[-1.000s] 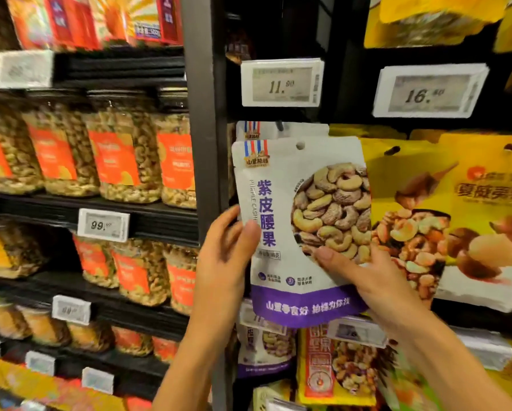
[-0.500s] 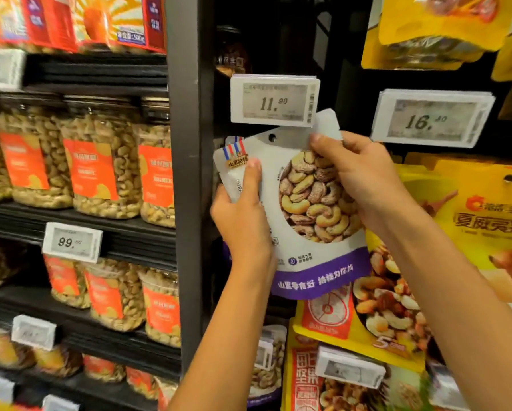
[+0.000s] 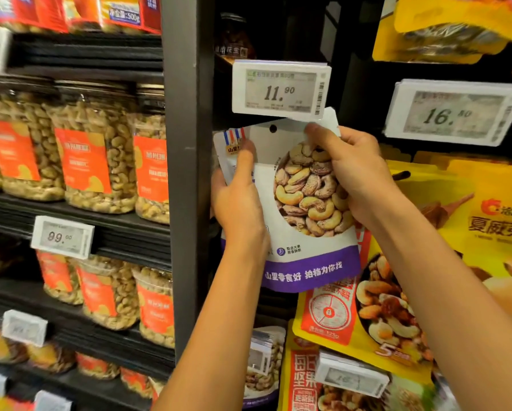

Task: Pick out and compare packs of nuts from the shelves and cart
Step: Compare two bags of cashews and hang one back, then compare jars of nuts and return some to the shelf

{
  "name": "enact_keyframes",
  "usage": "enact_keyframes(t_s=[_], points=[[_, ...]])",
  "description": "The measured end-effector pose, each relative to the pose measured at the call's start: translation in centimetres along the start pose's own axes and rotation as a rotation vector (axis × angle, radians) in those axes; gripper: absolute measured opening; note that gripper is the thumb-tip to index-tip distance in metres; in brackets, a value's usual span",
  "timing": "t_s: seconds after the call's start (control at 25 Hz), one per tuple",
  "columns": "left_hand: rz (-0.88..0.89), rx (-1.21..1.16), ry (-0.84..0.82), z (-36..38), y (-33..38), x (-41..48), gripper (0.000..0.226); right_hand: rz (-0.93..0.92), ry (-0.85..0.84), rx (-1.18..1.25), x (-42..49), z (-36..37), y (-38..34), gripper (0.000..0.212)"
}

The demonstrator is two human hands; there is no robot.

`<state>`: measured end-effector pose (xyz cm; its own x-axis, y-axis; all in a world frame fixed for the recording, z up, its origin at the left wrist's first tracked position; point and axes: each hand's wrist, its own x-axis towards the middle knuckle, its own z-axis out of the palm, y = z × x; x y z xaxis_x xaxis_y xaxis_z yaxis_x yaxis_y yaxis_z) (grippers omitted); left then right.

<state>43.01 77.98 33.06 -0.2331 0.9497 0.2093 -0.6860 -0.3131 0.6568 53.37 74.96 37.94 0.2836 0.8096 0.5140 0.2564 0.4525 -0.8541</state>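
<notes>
My left grip point(image 3: 239, 203) holds the cashew pack point(image 3: 302, 188) by its left edge, my right grip point(image 3: 355, 176) pinches its top, just under the 11.90 price tag point(image 3: 280, 89). Threading the hang hole point(image 3: 273, 128) blind could tear it or knock the tag.

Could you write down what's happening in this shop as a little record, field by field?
Place: shop shelving stocked with nuts
Item in hand: white and purple cashew pack, held up just below a price tag
Left hand: grips the pack's left edge, thumb on its front
Right hand: grips the pack's upper right part
Price tag above pack: 11.90
Left shelves: clear jars of cashews with orange labels, tagged 99.00
Right of pack: yellow nut packs
</notes>
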Motion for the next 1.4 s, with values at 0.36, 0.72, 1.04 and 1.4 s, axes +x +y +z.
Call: enact_keyframes(t_s=[0.36, 0.72, 1.04, 1.4], points=[[0.017, 0.067, 0.030, -0.1, -0.3, 0.8, 0.026, 0.022, 0.020, 0.009, 0.0, 0.3, 0.6, 0.022], [0.529, 0.937, -0.046, -2.9, -3.0, -3.1, 0.065, -0.414, 0.207, -0.420, -4.3, -0.1, 4.1, 0.040], [0.753, 1.325, -0.439, -10.8, -7.4, -7.4, 0.051, -0.835, -0.113, -1.258, -7.5, -2.7, 8.7, 0.046], [0.611, 1.255, -0.436, -14.9, -2.8, -11.6, 0.041, -0.874, -0.156, -0.910, -13.6, -3.0, 9.1, 0.030]])
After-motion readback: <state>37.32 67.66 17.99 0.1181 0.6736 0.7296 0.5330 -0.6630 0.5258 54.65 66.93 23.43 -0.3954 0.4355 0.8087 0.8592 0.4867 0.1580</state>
